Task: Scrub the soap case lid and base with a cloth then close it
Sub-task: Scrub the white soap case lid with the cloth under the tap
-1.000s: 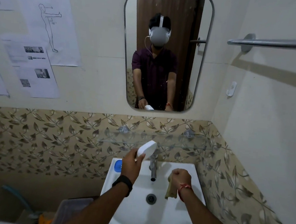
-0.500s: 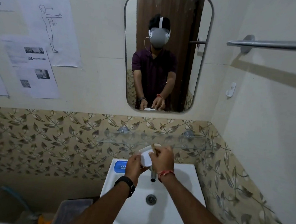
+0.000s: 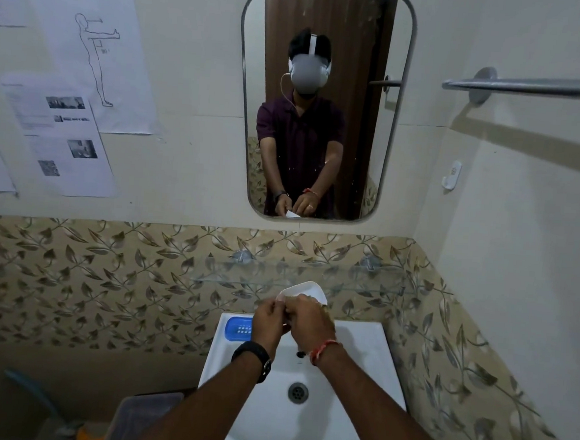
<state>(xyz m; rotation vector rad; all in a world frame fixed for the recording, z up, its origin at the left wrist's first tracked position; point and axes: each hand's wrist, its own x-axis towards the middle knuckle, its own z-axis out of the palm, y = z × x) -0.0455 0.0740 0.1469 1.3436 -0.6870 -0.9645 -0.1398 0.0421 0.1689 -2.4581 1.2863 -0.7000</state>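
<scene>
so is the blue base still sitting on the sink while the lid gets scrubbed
Yes, the blue base lies on the sink rim's back left corner, apart from both hands.

Both hands (image 3: pixel 293 319) around white soap case lid (image 3: pixel 306 291) above sink (image 3: pixel 368 356)

The person is wearing a black watch (image 3: pixel 254 354) with a wide band on the left wrist. A thin red and orange thread (image 3: pixel 322 350) is going around the right wrist. Both arms are bare up to the sleeves. In the mirror (image 3: pixel 396 124), the person is wearing a dark purple shirt (image 3: pixel 301 141) with short sleeves and a collar. A white headset (image 3: pixel 308 72) with a white strap is sitting on the head, and a thin white cable (image 3: pixel 285 92) is hanging down from it.
</scene>
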